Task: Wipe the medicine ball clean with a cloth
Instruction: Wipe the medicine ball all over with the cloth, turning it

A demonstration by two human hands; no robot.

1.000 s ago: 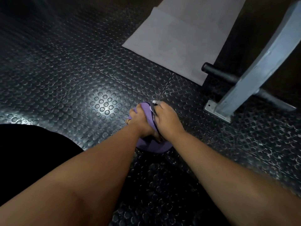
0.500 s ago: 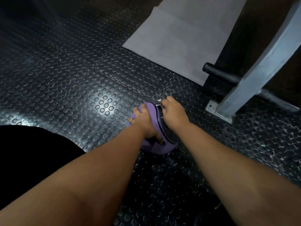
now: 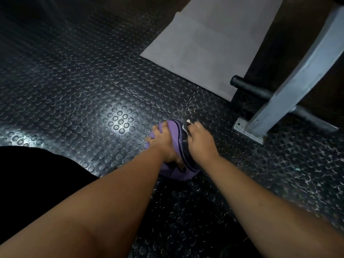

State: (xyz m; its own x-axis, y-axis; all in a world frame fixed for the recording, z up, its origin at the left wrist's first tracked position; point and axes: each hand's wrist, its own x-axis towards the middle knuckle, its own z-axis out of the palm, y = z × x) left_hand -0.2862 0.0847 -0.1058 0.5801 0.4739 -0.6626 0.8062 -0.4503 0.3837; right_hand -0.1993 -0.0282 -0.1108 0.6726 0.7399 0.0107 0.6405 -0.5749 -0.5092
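Medicine ball: the purple medicine ball (image 3: 173,131) sits on the studded floor just in front of the person, with a dark band running over its top between the 2 hands.
Left hand: the left hand (image 3: 162,144), a ring (image 3: 150,140) on 1 finger, lies over the ball's left side with its fingers wrapped down the curve, gripping it steady.
Right hand: the right hand (image 3: 200,144) is clamped on the ball's right side, fingers bent over a cloth.
Cloth: only a small white scrap of the cloth (image 3: 187,123) pokes out by the fingertips; the rest is hidden under the hand.
Done so far: wiping looks under way to me, with the cloth on the right half beside the band. No dirt or damp streaks show, so I cannot say which patches are finished.
Left to do: by my guess, the left half under the steadying hand and the underside resting on the floor, which would need the ball turned.
Floor: black rubber floor (image 3: 93,108) with raised round studs, shiny to the ball's left.
Mat: a pale grey mat (image 3: 214,47) lies flat well beyond the ball.
Frame: a grey steel upright (image 3: 301,81) leans up from a bolted base plate (image 3: 247,131) near the ball's right, with a black bar (image 3: 249,88) crossing behind it.
In the way: nothing touches the ball; the base plate is the nearest thing it could roll into.
Near side: dark clothing (image 3: 37,174) fills the lower left.
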